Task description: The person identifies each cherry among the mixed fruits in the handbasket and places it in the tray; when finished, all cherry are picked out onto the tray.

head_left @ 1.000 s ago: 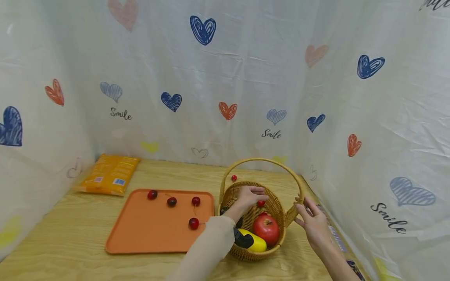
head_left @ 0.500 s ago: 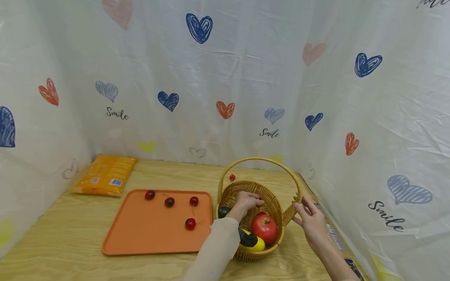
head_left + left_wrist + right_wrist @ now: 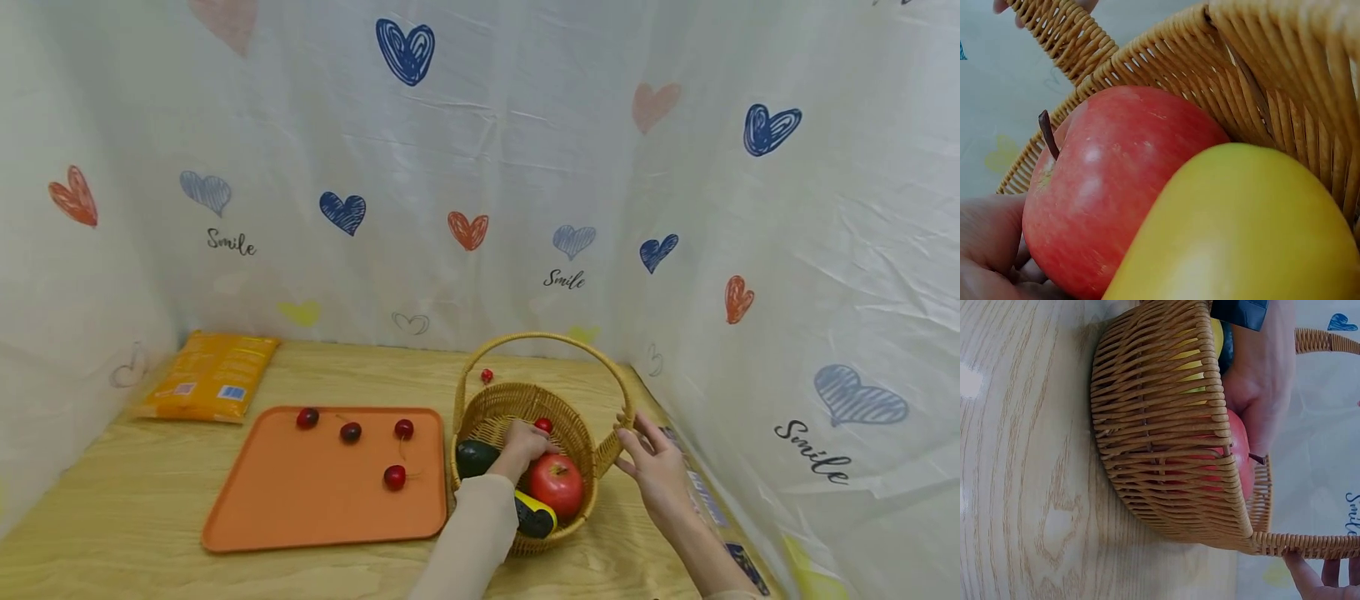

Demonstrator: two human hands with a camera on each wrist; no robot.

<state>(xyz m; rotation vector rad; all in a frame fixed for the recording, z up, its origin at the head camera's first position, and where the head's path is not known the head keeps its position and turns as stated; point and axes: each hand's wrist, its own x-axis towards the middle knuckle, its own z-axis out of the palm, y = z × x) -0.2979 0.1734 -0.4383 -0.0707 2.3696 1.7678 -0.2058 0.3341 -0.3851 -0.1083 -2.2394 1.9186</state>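
Observation:
A wicker basket (image 3: 468, 408) with a tall handle (image 3: 543, 336) stands right of the tray. Inside lie a red apple (image 3: 557, 486), a smooth yellow oblong fruit (image 3: 1241, 231), a dark green oblong fruit or vegetable (image 3: 475, 458) and a small red cherry-like fruit (image 3: 543, 426). My left hand (image 3: 522, 446) reaches down into the basket against the apple's side. Its fingertips are hidden, so whether they hold anything does not show. With thumb and fingers, my right hand (image 3: 654, 458) grips the handle's base at the basket's right side.
Several dark red cherries (image 3: 394, 477) lie on the orange tray (image 3: 315, 508) at left. An orange packet (image 3: 213, 375) sits at the back left. Behind the basket is a small red fruit (image 3: 487, 376). White heart-printed curtains (image 3: 420, 167) bound the table.
My left hand has moved from the back of the basket down and nearer, to beside the apple, uncovering the dark green piece. My right hand keeps holding the handle. The head view has turned slightly.

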